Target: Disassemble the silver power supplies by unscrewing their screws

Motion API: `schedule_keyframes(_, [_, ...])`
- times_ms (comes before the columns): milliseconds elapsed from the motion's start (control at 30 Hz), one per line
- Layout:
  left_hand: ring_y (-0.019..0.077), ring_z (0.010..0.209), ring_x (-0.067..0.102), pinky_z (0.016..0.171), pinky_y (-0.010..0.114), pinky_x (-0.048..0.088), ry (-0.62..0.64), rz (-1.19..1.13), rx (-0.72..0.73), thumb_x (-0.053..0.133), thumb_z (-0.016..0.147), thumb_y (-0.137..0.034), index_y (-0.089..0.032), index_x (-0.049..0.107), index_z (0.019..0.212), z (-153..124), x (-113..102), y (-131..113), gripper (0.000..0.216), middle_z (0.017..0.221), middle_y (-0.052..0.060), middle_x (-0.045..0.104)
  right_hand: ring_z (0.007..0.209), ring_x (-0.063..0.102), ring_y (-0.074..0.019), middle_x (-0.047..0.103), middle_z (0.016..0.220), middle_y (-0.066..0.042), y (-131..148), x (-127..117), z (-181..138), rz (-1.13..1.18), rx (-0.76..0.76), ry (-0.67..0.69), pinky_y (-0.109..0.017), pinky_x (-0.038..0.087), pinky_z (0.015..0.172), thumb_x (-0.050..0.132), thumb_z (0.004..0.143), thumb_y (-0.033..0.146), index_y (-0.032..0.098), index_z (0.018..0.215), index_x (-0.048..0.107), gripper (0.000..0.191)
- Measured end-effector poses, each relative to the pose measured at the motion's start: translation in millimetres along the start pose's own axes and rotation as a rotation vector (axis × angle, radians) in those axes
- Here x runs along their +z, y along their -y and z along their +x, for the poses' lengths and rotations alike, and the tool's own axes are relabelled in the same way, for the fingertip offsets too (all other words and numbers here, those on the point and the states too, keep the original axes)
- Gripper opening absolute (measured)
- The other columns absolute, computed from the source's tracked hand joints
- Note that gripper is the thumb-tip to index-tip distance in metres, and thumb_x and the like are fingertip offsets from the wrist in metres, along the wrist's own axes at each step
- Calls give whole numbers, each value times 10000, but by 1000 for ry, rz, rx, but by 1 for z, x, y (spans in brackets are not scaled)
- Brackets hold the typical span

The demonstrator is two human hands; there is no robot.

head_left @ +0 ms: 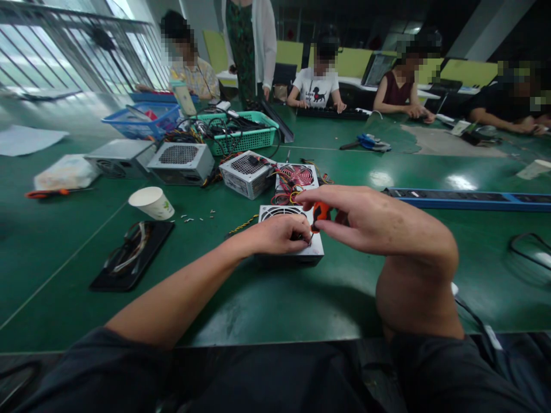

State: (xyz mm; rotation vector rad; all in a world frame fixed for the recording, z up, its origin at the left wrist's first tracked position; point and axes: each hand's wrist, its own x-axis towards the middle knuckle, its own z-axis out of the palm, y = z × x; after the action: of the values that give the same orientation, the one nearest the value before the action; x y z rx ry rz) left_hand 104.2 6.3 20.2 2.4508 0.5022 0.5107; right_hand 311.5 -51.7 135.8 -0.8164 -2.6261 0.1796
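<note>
Dark sleeves [451, 373], hands [370, 221], screwdriver [321, 213] at metal box [316, 248]

The right hand [379, 221] holds an orange and black screwdriver [321, 215], tip down, at a gray metal box [317, 248] on a green table [258, 310]. The left hand [282, 234] rests on the box, close to the tip. A paper cup [152, 203] is off to the left. A person [316, 89] in a white shirt sits across.

Silver metal box [317, 248] lies flat, fan grille [275, 211] up; orange screwdriver [321, 211] tilts over its right side.
</note>
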Motion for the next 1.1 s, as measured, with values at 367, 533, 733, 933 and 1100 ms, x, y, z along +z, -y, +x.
schedule_keyframes(367, [151,813,602,749,256,434,-27,60,-1,617,855,-178,-177,716,900,0,2,-3,109,881,26,672,1245,639,-235,666,1386,-94,3,1,0,-29,10,35,-378,495,1029,571,983,320,212,1409,567,440])
schedule_keyframes(533, [149,815,614,762,254,443,-10,40,-53,623,834,-156,-173,711,892,1,0,-7,106,885,19,686,1073,711,-262,747,1229,-86,-1,4,2,-149,117,-6,-384,530,906,608,963,356,232,1321,641,381])
schedule_keyframes(733, [160,841,615,777,262,443,-21,58,-39,628,834,-166,-166,696,864,1,0,-7,74,899,30,667,1187,665,-270,690,1340,-105,-2,8,3,-135,85,-9,-389,514,984,626,941,375,200,1381,586,475])
schedule_keyframes(933, [156,845,622,798,260,450,-6,33,-39,615,838,-150,-174,707,880,1,0,-6,103,912,25,691,1180,675,-279,701,1330,-103,0,7,3,-173,99,-19,-403,519,974,576,971,347,206,1379,593,432])
schedule_keyframes(1100, [146,832,619,779,250,446,-2,31,-37,617,837,-148,-170,709,863,1,-1,-7,98,941,25,690,1018,722,-286,766,1153,-94,0,9,4,-223,161,-29,-408,542,876,619,948,380,220,1232,685,333])
